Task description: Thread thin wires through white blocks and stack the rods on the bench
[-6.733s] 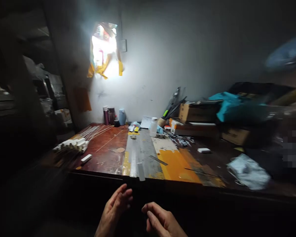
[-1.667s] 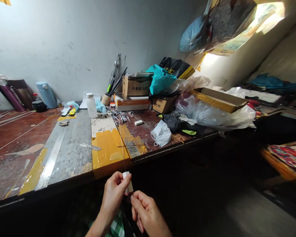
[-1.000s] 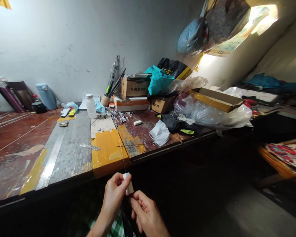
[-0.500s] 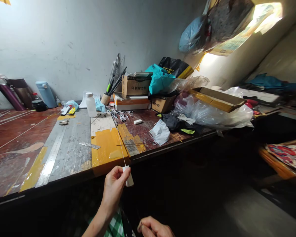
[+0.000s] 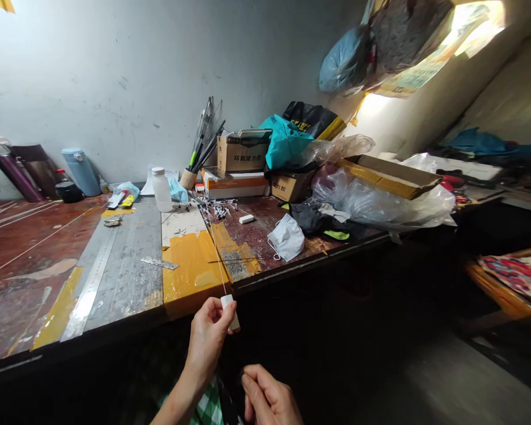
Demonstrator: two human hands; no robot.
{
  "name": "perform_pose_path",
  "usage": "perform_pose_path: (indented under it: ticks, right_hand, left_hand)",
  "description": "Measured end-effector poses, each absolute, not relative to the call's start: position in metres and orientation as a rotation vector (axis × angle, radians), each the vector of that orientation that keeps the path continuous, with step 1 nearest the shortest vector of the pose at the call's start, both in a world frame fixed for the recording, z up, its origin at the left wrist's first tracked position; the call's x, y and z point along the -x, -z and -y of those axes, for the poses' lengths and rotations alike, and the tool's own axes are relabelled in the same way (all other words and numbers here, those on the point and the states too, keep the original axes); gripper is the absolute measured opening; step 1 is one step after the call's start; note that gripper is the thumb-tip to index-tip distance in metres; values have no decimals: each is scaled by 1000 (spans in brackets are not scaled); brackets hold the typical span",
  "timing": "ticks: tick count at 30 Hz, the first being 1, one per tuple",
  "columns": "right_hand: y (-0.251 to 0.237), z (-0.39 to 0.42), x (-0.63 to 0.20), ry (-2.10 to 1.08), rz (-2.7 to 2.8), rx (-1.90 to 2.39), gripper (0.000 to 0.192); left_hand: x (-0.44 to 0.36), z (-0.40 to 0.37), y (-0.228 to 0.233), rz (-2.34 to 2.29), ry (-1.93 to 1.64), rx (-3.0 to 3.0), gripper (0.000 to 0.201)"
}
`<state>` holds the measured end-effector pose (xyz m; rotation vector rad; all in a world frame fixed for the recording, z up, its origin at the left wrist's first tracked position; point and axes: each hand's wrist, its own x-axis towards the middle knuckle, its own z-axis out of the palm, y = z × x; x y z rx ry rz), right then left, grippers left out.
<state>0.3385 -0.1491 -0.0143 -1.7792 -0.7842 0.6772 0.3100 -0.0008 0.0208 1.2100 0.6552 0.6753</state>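
Now the left hand (image 5: 207,339) pinches a small white block (image 5: 230,311) between thumb and fingers, just past the near edge of the table (image 5: 128,277). A thin white rod (image 5: 215,254) sticks out of the top of the block and leans away over the yellow tape patch (image 5: 190,265) on the table. The block is up in the air, in front of the table edge, not resting on anything.

A moment ago the right hand (image 5: 268,398) was down low, almost out of the picture. It has come back up and sits just below the block, apart from it. Its fingers are curled in together, and it may pinch something thin, but that is too dark to tell. A bit before that, both hands were close at the block, so the right hand went away and is coming near again. The left hand has kept its hold on the block the whole time and has hardly moved.

That looks like the work on the block and rod is in the middle, with the left hand keeping it steady and the right hand doing the small moves.

On the table lie a long metal ruler (image 5: 91,289), a white face mask (image 5: 287,237), a white bottle (image 5: 161,189), brown boxes (image 5: 241,154) and a cup of thin sticks (image 5: 189,177), all well apart from the hands.
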Motion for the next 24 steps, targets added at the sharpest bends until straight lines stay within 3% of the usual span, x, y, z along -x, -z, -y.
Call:
perform_pose_path:
  ticks: [14, 24]
  right_hand:
    - [-9, 117, -354, -805, 714, 1600, 36]
    - [-19, 117, -358, -996, 734, 1493, 43]
  left_hand:
    - [-306, 0, -12, -686, -636, -1299, 40]
    - [-300, -4, -11, -697, -633, -1326, 42]
